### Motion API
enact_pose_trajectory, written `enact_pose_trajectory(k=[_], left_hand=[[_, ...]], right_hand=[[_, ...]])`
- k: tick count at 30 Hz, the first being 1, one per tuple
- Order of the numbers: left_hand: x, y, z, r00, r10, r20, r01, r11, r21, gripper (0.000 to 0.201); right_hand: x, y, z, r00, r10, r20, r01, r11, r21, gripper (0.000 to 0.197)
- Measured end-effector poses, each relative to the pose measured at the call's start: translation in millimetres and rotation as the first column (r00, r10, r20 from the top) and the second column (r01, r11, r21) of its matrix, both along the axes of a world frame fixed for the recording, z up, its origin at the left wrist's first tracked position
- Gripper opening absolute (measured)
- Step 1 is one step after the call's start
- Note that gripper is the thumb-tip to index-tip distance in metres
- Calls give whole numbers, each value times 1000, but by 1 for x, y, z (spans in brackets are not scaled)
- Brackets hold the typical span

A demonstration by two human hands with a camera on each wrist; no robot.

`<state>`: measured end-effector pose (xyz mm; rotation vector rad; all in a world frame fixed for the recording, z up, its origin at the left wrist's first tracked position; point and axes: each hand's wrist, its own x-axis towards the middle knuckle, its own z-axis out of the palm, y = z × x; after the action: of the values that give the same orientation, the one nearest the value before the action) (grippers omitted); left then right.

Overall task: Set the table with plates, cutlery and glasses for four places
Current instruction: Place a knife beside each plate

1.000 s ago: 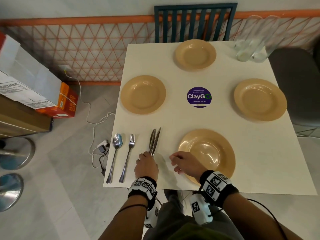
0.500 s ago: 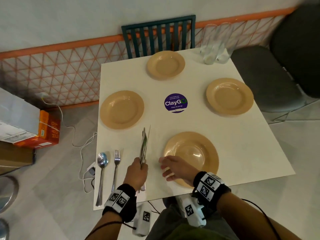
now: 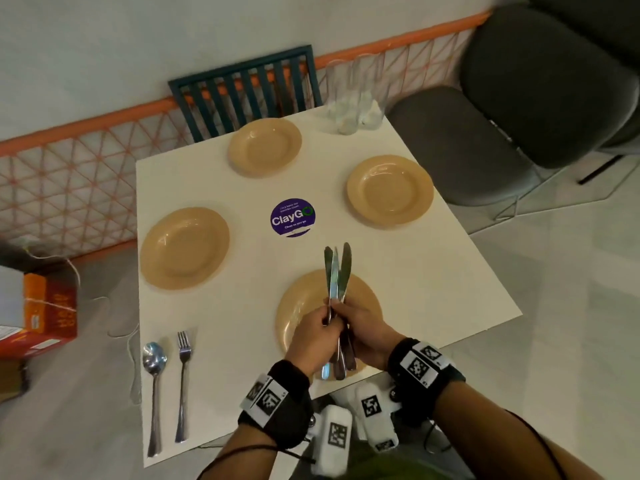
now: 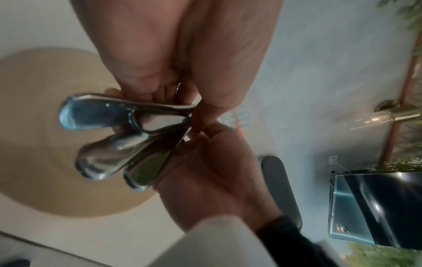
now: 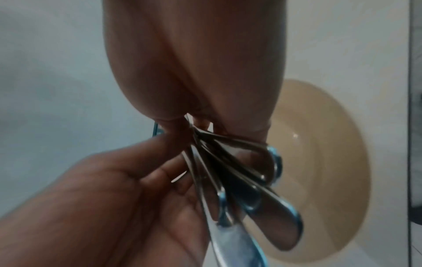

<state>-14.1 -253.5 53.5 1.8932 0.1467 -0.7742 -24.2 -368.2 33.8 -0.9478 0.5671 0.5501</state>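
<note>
Knives [image 3: 336, 271] bunched above the near plate [image 3: 301, 306] at six o'clock, blades fanned toward twelve, handles [image 4: 107, 139] splayed below. Gripped mid-length by both hands: left hand [image 3: 313, 336] curled round the bundle from nine, right hand [image 3: 363, 332] pinching it from three. Held clear of the table [image 3: 450, 289], directly over the plate.

Likely to go wrong: one knife sliding out while being separated, since smooth handles spread loosely under a shared grip; a drop onto the plate below, perhaps a clatter or chip. Also possible: two knives leaving together, with a place left short.

Plates already down at twelve [image 3: 265, 147], three [image 3: 390, 189] and nine [image 3: 184, 247]. Spoon [image 3: 154, 382] and fork [image 3: 183, 375] lying side by side at seven, near the table corner. Glasses [image 3: 353, 98] clustered at one o'clock, not yet distributed.

Legible: "ClayGO" on the purple round sticker [image 3: 292, 217] at centre; smaller lines beneath too small to read. Orange box [image 3: 48, 313] on the floor at nine, lettering unreadable.
</note>
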Motion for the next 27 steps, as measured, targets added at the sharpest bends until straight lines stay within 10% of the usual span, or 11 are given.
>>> enact_pose_trajectory(k=[12,20,27], left_hand=[[-13,-93,8,991,46,129,-71,978,194,22],[-7,-134,-9,961,276,1,-276,961,20,15],[5,-158,-47,958,272,94,-288,918,272,26]], right_hand=[[-10,-98,-12,999,-3,-54,2,1000,-19,20],[-10,-160,-23,992,-40,-119,35,998,-47,17],[-17,-213,-39,978,-50,-201,9,979,-202,17]])
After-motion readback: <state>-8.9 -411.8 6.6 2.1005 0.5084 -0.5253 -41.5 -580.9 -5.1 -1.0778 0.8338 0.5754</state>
